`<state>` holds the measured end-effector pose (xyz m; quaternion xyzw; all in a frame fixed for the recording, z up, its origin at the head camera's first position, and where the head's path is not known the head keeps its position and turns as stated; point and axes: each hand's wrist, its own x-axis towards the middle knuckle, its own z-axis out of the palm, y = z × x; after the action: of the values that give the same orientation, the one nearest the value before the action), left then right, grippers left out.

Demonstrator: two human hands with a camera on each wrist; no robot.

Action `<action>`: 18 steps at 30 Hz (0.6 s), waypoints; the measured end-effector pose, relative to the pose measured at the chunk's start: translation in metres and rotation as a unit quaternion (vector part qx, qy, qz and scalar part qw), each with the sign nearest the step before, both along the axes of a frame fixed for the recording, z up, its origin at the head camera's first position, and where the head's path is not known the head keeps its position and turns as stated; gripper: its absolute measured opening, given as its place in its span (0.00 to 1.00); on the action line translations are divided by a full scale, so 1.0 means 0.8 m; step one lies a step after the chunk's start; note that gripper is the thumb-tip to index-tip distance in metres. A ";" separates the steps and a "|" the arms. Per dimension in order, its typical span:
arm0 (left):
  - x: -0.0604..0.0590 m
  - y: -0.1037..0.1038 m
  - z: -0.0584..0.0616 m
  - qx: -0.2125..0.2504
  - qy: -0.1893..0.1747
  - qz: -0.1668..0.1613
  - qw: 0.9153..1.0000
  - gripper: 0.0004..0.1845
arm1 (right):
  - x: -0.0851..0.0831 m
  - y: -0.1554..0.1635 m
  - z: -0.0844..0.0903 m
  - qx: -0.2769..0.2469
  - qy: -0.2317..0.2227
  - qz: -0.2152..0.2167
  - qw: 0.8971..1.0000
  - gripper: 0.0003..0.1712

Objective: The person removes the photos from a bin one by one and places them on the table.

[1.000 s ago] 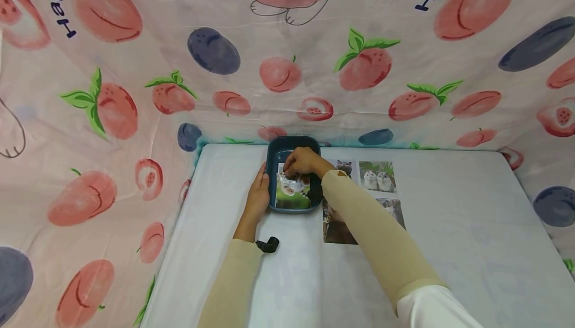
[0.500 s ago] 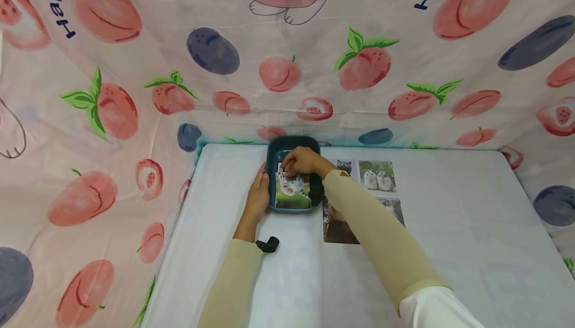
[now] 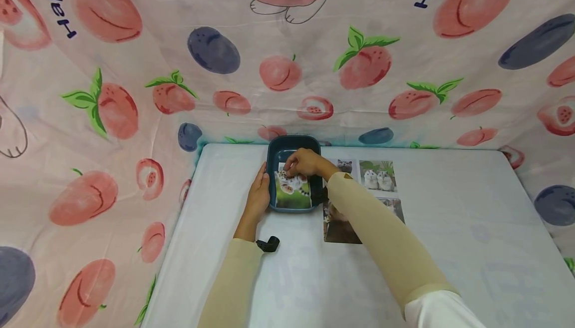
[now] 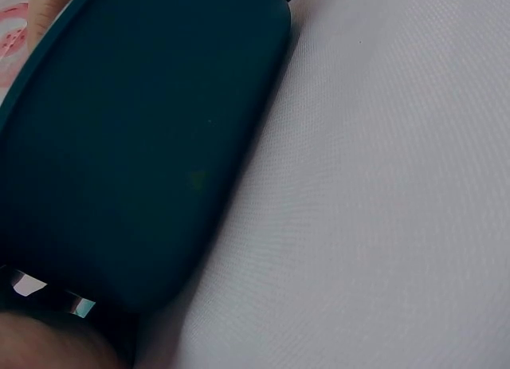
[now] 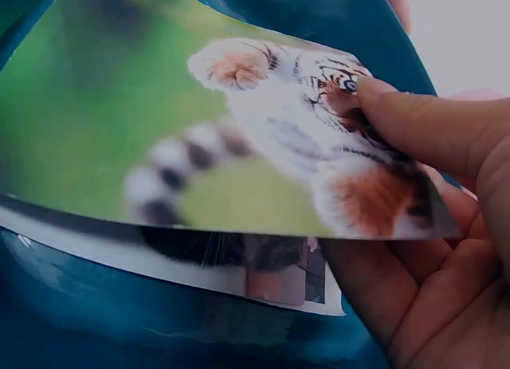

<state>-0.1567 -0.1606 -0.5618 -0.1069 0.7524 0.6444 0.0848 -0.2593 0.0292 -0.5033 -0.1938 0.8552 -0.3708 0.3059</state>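
Right hand (image 3: 304,162) pinches tiger-cub photo (image 3: 293,188) over teal tray (image 3: 272,154) at table's far edge; left hand (image 3: 258,197), fingers straight together, presses tray's left wall.

Bright, even light; wrist views blurred close-up.

A white table (image 3: 449,248) fills the lower middle of the head view, its top covered in pale, faintly textured cloth. Behind it and down both sides hangs a pink printed sheet (image 3: 135,33), walling the space in like a booth. The print shows red peaches with green leaves, dark blue plums, a line-drawn cartoon figure at top centre and dark blue lettering in 2 upper corners. Light is soft and even, and shadows on the tabletop are faint.
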 end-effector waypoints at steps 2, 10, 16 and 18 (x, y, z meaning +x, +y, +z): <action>0.000 0.000 0.000 0.001 0.001 0.000 1.000 0.27 | 0.002 0.000 0.004 0.004 0.010 0.011 1.000 0.06; 0.001 0.001 0.002 -0.001 0.004 -0.003 1.000 0.27 | 0.005 0.016 0.024 -0.028 0.072 0.012 0.997 0.09; 0.000 0.000 0.000 0.003 -0.005 0.004 1.000 0.26 | 0.008 0.050 0.044 -0.083 0.048 -0.015 0.995 0.11; 0.000 0.000 -0.001 0.001 -0.006 0.006 1.000 0.26 | 0.012 0.063 0.054 -0.095 0.032 -0.029 0.995 0.12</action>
<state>-0.1567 -0.1608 -0.5626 -0.1158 0.7505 0.6450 0.0856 -0.2500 0.0797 -0.4600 -0.2094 0.8305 -0.4530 0.2476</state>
